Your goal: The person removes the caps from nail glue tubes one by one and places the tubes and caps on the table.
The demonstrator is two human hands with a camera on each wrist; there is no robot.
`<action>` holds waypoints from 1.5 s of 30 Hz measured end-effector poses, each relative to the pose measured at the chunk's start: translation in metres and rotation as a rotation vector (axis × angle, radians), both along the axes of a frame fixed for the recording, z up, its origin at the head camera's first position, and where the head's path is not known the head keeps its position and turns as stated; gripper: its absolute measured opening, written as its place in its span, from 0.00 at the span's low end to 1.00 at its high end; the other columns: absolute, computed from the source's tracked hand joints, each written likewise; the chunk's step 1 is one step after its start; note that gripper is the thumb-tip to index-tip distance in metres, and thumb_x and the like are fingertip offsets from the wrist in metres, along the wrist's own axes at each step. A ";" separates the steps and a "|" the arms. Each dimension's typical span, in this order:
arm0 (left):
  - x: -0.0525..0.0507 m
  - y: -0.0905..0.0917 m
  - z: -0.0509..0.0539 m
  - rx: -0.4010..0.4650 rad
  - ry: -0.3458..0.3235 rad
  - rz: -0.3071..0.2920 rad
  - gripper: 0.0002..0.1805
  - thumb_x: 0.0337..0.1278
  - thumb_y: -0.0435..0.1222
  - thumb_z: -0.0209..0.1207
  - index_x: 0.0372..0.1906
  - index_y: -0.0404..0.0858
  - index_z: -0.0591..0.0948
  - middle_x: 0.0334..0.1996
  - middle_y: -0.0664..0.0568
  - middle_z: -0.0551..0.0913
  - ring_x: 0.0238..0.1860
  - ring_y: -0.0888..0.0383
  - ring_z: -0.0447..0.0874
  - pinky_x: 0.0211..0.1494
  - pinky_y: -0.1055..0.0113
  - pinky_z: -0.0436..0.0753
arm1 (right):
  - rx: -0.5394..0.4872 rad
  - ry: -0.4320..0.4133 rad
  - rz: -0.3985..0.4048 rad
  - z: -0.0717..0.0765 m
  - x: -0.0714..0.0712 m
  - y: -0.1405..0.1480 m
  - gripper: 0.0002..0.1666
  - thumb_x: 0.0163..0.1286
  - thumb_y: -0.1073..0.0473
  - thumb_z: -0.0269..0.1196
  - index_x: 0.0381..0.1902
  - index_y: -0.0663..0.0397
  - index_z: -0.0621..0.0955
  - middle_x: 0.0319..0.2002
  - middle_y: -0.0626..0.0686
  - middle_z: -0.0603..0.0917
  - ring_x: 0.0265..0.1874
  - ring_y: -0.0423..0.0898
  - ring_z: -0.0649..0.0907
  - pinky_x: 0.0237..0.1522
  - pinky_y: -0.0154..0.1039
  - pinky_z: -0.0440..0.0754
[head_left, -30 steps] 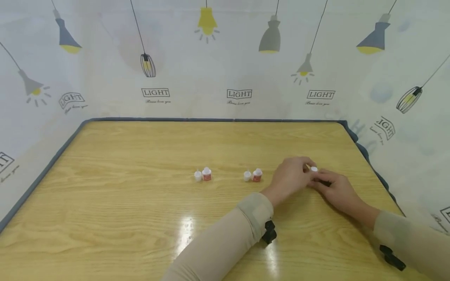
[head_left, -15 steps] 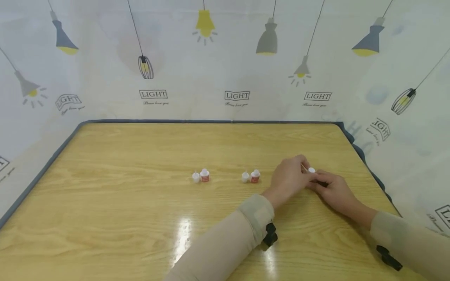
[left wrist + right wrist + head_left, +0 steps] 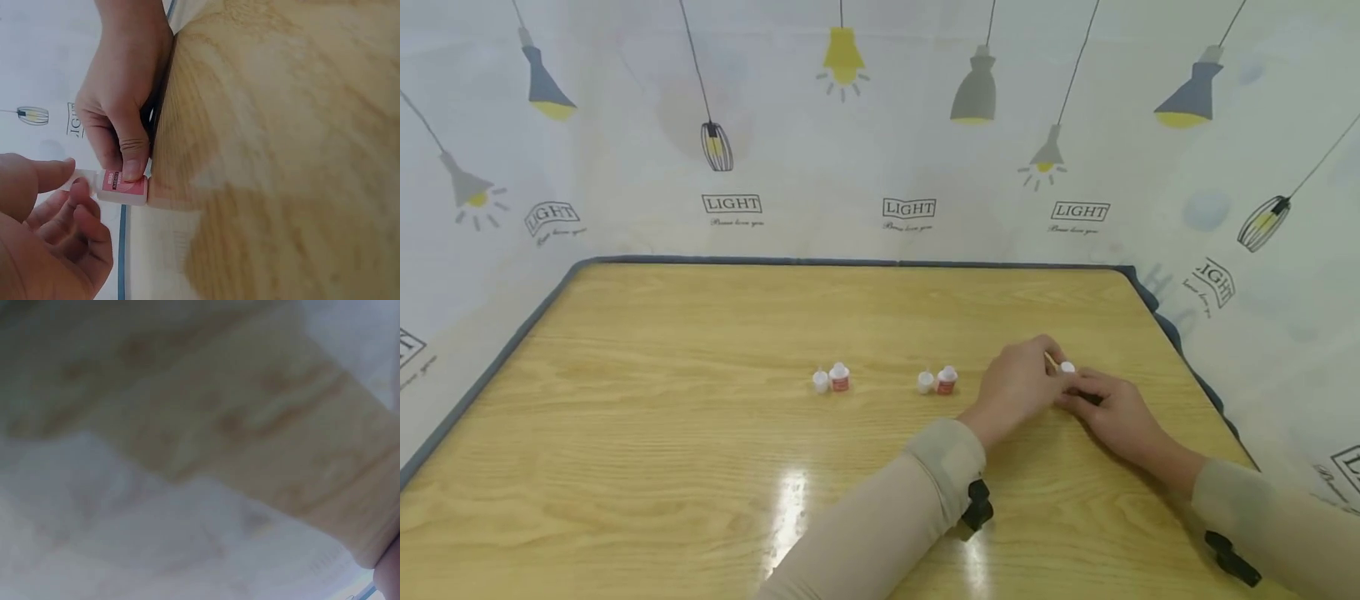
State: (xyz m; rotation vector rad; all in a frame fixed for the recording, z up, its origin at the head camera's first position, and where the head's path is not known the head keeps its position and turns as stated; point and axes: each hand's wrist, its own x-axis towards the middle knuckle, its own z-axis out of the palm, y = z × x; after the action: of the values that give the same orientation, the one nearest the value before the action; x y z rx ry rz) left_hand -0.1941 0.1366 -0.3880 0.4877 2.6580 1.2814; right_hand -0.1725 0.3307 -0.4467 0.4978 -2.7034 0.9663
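A small white bottle with a red label (image 3: 122, 182) stands upright on the wooden table at the right. My left hand (image 3: 1021, 382) pinches its white cap (image 3: 89, 180) between thumb and fingers, the other fingers loosely curled. Low on the bottle, the thumb and fingers of my right hand (image 3: 1116, 410) grip the labelled body. In the head view both hands mostly hide this bottle, and only a white top (image 3: 1067, 367) shows between them. The right wrist view is blurred and shows just a bit of hand (image 3: 390, 575) at its edge.
Left of my hands stands another red-labelled bottle (image 3: 947, 382) beside a small white cap (image 3: 926, 382). Farther left is a similar bottle (image 3: 839, 379) with its own white cap (image 3: 821, 382). A lamp-printed cloth (image 3: 820, 167) walls the table (image 3: 662, 467) at the back and sides.
My left fingers shift slightly at the cap while the right hand keeps its grip on the bottle. The head view moves a little; the other bottles and caps stay where they were.
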 end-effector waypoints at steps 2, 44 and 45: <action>0.000 0.000 -0.001 0.006 -0.002 -0.019 0.08 0.74 0.46 0.65 0.51 0.53 0.85 0.35 0.62 0.88 0.25 0.68 0.79 0.29 0.73 0.78 | 0.000 -0.002 0.002 0.000 0.000 0.000 0.11 0.71 0.66 0.71 0.50 0.57 0.92 0.48 0.54 0.91 0.48 0.13 0.75 0.48 0.13 0.74; -0.002 0.004 -0.001 -0.055 0.007 -0.035 0.19 0.78 0.47 0.60 0.68 0.57 0.79 0.41 0.62 0.91 0.29 0.69 0.81 0.32 0.73 0.77 | -0.027 0.018 -0.001 -0.001 -0.001 0.001 0.14 0.69 0.69 0.72 0.51 0.59 0.91 0.48 0.56 0.92 0.51 0.11 0.74 0.52 0.11 0.71; -0.002 0.004 -0.001 -0.066 0.008 -0.041 0.19 0.78 0.47 0.60 0.69 0.57 0.79 0.42 0.62 0.91 0.29 0.70 0.81 0.32 0.73 0.77 | -0.027 0.024 -0.001 -0.001 -0.001 0.001 0.14 0.68 0.70 0.72 0.51 0.60 0.92 0.48 0.57 0.92 0.51 0.11 0.74 0.51 0.11 0.72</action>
State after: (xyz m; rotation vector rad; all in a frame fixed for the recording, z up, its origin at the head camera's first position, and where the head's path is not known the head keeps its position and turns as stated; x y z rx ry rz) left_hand -0.1958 0.1410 -0.3886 0.5356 2.6726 1.1787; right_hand -0.1739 0.3320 -0.4480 0.4998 -2.6659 0.9885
